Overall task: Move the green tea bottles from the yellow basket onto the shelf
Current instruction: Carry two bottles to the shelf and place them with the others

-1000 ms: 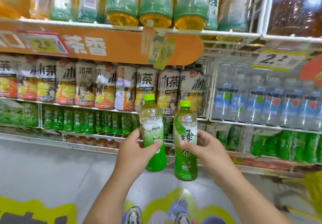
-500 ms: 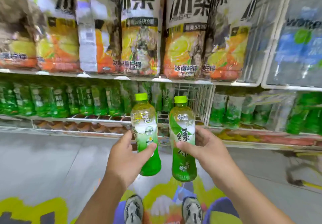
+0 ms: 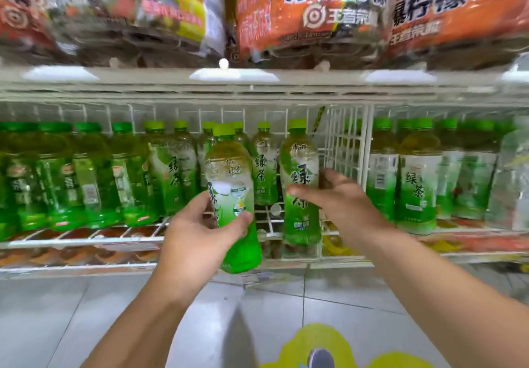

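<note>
Upper packs [image 3: 315,10] cut off at top edge; left bottles [image 3: 43,173] blurred.

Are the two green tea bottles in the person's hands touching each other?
Apart. The head view shows shelf and stocked bottles between the left-hand bottle and the right-hand bottle.

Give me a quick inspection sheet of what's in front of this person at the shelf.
Surface: white wire shelf, a gap in the row ahead of the hands.
Job's things: two green tea bottles, left bottle tilted, right bottle upright at the shelf edge.
Clutter: shelved green bottles; orange drink packs above.
Hands: left hand and right hand each grip a bottle.
Cables: nothing seen.
Surroundings: tiled floor.
</note>
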Available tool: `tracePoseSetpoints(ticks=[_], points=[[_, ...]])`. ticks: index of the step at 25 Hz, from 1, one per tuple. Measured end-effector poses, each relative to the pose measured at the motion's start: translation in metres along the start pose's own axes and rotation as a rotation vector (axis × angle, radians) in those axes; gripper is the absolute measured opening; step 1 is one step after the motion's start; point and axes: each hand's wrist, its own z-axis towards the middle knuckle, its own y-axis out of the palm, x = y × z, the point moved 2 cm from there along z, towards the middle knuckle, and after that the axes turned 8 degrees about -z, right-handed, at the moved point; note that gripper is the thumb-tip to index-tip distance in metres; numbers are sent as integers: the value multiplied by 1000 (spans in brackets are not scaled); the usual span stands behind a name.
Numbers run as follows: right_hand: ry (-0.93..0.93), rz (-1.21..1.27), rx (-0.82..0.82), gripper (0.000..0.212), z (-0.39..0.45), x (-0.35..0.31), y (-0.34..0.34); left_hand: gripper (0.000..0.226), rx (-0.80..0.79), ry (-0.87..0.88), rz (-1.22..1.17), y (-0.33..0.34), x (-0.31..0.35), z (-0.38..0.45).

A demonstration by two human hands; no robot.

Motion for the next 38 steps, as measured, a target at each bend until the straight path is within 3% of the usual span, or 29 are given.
tracePoseSetpoints(ticks=[2,5,9,12,15,20,26,28,31,33,35,38], points=[[-4,-21,14,29,26,3,-1,18,4,-6,30,4,1,11],[13,-112,122,42,69,9,6,25,6,-42,64,6,1,25],[46,-162,173,44,110,27,11,61,56,-67,164,6,0,38],[60,-162,185,56,124,37,14,71,67,-81,200,7,0,46],[75,-96,179,76,132,44,20,70,38,-86,200,8,-4,51],[75,-68,197,60,143,60,28,66,28,-79,188,8,-9,52],[117,-208,132,73,155,61,24,46,37,-54,152,14,-15,55],[146,-292,219,80,142,58,21,51,32,-60,124,19,-14,54],[8,-196,335,58,100,49,23,65,49,-74,86,27,-12,54],[-54,-103,219,42,73,41,34,52,69,-69,106,31,-11,53],[-66,-120,138,39,56,34,39,31,75,-61,143,38,-9,51],[-51,19,-9,29,43,18,39,34,71,-6,247,44,-5,47]])
